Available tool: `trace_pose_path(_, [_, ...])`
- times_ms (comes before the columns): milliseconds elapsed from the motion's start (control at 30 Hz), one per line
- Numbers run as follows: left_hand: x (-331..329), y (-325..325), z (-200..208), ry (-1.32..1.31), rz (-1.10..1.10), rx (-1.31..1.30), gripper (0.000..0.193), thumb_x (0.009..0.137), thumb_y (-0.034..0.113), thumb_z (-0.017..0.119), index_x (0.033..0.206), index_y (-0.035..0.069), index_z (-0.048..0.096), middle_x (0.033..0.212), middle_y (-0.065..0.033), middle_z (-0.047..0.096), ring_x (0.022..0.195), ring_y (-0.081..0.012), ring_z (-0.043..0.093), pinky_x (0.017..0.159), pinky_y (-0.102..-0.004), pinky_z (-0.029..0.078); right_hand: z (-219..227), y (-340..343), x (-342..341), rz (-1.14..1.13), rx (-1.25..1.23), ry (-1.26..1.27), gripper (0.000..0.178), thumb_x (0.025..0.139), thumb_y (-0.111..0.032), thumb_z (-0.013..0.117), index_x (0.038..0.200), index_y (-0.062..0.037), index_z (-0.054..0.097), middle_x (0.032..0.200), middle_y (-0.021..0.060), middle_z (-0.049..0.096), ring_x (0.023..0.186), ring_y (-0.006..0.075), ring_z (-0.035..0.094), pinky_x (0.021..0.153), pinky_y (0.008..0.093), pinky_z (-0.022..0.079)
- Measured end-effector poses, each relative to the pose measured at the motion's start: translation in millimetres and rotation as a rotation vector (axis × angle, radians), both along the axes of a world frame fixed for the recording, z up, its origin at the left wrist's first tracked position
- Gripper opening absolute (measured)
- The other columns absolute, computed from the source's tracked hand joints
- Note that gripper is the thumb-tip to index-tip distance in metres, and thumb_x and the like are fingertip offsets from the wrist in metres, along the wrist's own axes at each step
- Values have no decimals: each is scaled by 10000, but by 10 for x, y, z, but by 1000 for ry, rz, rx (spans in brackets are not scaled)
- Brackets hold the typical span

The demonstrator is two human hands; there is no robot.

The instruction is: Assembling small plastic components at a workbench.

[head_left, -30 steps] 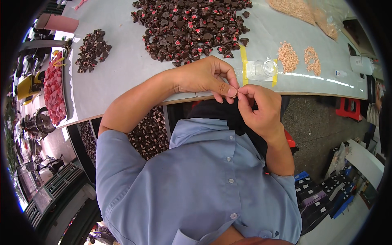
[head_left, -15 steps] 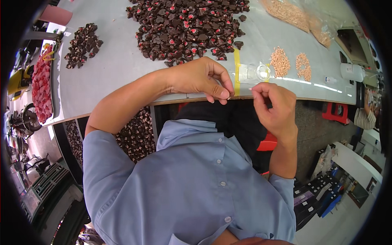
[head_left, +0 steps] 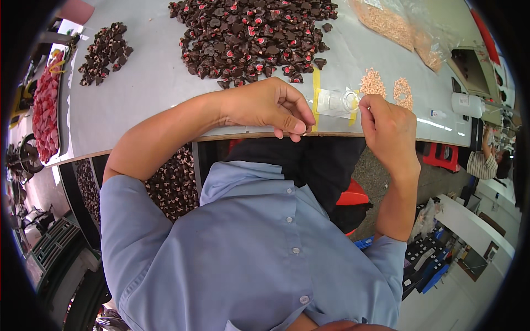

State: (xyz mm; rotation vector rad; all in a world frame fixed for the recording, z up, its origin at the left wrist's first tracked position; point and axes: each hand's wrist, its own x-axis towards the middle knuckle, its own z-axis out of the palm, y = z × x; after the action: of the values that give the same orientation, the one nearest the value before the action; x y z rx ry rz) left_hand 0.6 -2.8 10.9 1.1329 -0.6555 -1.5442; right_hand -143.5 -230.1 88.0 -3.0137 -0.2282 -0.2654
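My left hand [head_left: 270, 107] is at the table's front edge, fingers curled in a pinch. A tiny bit of something shows under its thumb tip, too small to name. My right hand [head_left: 389, 127] has thumb and forefinger pressed together beside a small clear round dish [head_left: 350, 101]. Whatever is between those fingertips is hidden. The dish rests on a clear flat piece [head_left: 329, 103] with yellow tape [head_left: 316, 99] at its side. Just beyond the right hand lie two small heaps of pale beige bits, one nearer the dish [head_left: 373, 83] and one farther right [head_left: 403, 95].
A large heap of dark brown pieces with red-and-white spots [head_left: 248, 41] covers the table's far middle. A smaller dark heap [head_left: 105, 54] lies left, past it a tray of red pieces [head_left: 47, 107]. Bags of beige bits [head_left: 386, 25] and a white bottle [head_left: 467, 104] are at right.
My right hand has moved right and away from me, from the table edge to beside the clear dish. My left hand holds nearly the same pose. The whole view has shifted slightly.
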Motion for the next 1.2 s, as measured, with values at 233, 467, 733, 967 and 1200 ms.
trace_pose_path(233, [1,-10,-65,24,18,-30,262,918,117,722,1127,-36,684,1086,-120,727,888,-162,717,685,-257,551,9,3,-1,7,-21,-2,113,846,-44,695,881,-74,592,615,75,596,549,281,602,511,391,439])
trace_pose_path(467, [4,-11,-24,6,45,-13,251,950,131,682,1145,-27,675,1092,-98,722,905,-162,713,752,-261,561,8,48,-36,13,75,-63,114,834,6,696,876,-50,608,630,70,598,515,234,584,493,339,434])
trace_pose_path(733, [6,-29,-52,-7,78,-10,235,951,98,668,1150,-26,664,1092,-125,724,920,-183,729,694,-257,555,-298,553,-143,-27,568,-153,114,824,66,702,904,1,653,673,68,644,532,138,617,493,251,472])
trace_pose_path(967, [2,-29,-71,17,94,-5,248,937,90,691,1136,-54,657,1045,-133,721,924,-196,730,705,-260,567,-413,636,-112,-13,501,-195,114,811,61,712,878,-4,646,655,66,646,516,164,622,473,275,463])
trace_pose_path(1200, [2,-18,-83,14,85,-21,242,926,91,706,1115,-55,667,1010,-134,728,906,-195,732,694,-258,568,-410,675,-96,2,462,-161,105,822,57,703,880,-14,651,647,66,642,514,170,615,489,289,469])
